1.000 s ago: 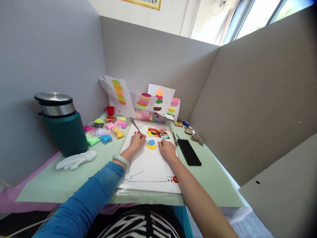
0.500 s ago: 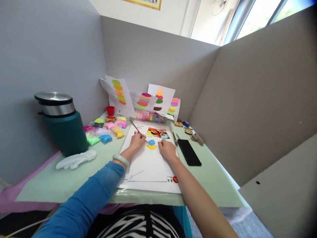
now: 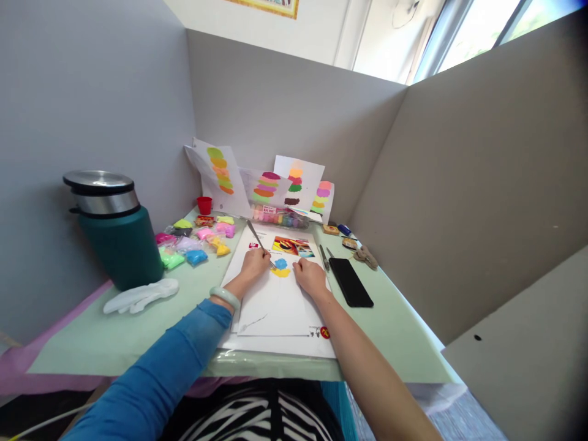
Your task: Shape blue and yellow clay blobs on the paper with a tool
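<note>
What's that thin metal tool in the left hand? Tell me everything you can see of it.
The thin metal tool is a slim, silvery rod, seemingly steel. The left hand grips its lower part, so the long handle slants up and away to the left. Its working end reaches the blue clay patch, above a yellow clay patch on the white sheet. The tip's shape is too small to tell.

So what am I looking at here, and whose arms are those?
The picture comes from a camera worn on a person's head, looking down at their own arms. The left hand holds a thin metal tool, its tip at a blue clay patch above a yellow clay patch. The right hand presses down the white paper. On the green table lie small bags of coloured clay, a teal flask, a white glove and a black phone.
</note>
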The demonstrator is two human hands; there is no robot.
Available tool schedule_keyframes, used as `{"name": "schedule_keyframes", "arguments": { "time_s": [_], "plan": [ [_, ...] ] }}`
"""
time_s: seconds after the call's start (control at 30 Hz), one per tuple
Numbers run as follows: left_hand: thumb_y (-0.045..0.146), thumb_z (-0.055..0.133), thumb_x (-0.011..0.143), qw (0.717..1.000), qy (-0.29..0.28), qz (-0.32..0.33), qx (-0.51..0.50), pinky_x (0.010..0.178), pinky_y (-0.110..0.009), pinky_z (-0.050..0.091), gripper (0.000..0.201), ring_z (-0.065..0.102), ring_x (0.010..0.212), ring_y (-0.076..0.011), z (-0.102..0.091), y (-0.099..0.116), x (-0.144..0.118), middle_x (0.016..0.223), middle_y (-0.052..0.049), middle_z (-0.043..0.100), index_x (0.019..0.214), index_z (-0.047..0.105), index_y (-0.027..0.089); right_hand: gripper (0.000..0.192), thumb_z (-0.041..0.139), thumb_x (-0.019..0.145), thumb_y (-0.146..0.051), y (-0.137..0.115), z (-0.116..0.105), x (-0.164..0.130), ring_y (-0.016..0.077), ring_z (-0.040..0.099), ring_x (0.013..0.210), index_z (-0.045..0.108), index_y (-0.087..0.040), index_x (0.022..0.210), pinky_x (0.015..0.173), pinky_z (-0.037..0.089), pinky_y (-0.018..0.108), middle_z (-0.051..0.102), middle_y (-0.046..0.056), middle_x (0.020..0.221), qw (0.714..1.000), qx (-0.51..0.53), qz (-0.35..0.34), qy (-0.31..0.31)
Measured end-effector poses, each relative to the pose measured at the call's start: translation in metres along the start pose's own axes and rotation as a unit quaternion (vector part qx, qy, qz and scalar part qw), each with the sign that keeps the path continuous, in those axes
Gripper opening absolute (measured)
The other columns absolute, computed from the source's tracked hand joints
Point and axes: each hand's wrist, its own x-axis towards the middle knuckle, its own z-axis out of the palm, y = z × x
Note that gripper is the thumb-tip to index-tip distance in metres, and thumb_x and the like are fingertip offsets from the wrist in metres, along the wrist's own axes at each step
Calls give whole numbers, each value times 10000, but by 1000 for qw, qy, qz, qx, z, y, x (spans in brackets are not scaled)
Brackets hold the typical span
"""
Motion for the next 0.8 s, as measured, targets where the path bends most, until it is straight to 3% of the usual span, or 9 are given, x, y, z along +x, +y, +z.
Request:
{"name": "schedule_keyframes", "arguments": {
  "time_s": [0.8],
  "plan": [
    [202,474,804,999,-11,16,-39,839,-239,427,240,608,940,-190,-2,1,-3,974,-48,692,890,695,170,353,313,903,-384,-1,-1,-1,182,587,841,611,-198,942,656,338,249,665,62,887,1000,-4,7,-13]
  ]
}}
